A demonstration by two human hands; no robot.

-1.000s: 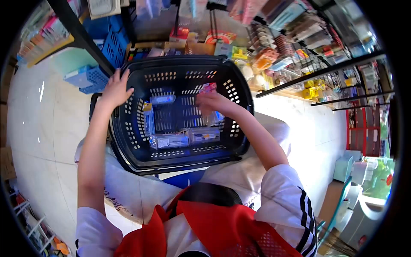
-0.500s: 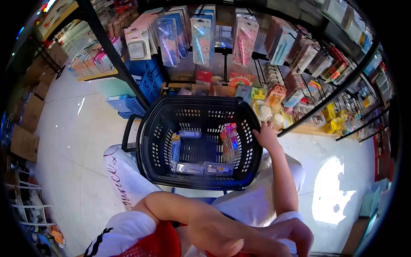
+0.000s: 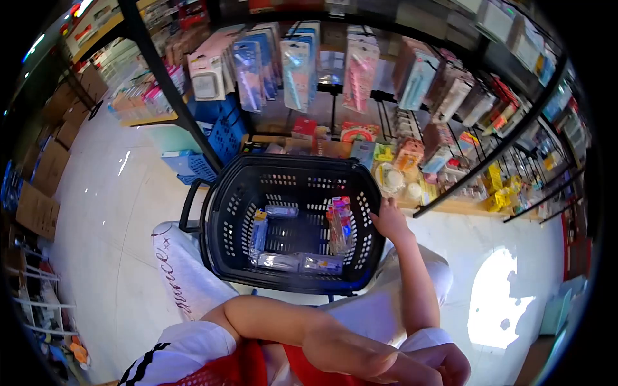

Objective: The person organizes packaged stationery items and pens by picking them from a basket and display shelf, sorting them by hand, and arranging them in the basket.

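Note:
The black basket [image 3: 290,280] rests upright by my knees. My right hand [image 3: 391,222] grips its right rim, thumb on the inner side and fingers outside. Across my body at the bottom reaches my left arm; my left hand [image 3: 360,350] is beside my right sleeve, fingers loosely bent and apart, nothing visible in it. Clear packs [image 3: 322,264] lie along the basket's near side. A blue-and-yellow pack [image 3: 259,231] is at its left, a small pack [image 3: 281,211] at the back. Several red and clear packs [image 3: 339,225] stand along the right.
Hanging packs [image 3: 297,71] fill the rack ahead. Below them, a wooden shelf [image 3: 444,209] holds small goods. Blue plastic baskets [image 3: 225,132] stand at the back left beside a black post [image 3: 161,77]. Cardboard boxes [image 3: 38,209] are at the far left.
My right hand has left the packs inside for the right rim. My left hand has let go of the left rim and crossed to the lower right. The view now shows more of the rack.

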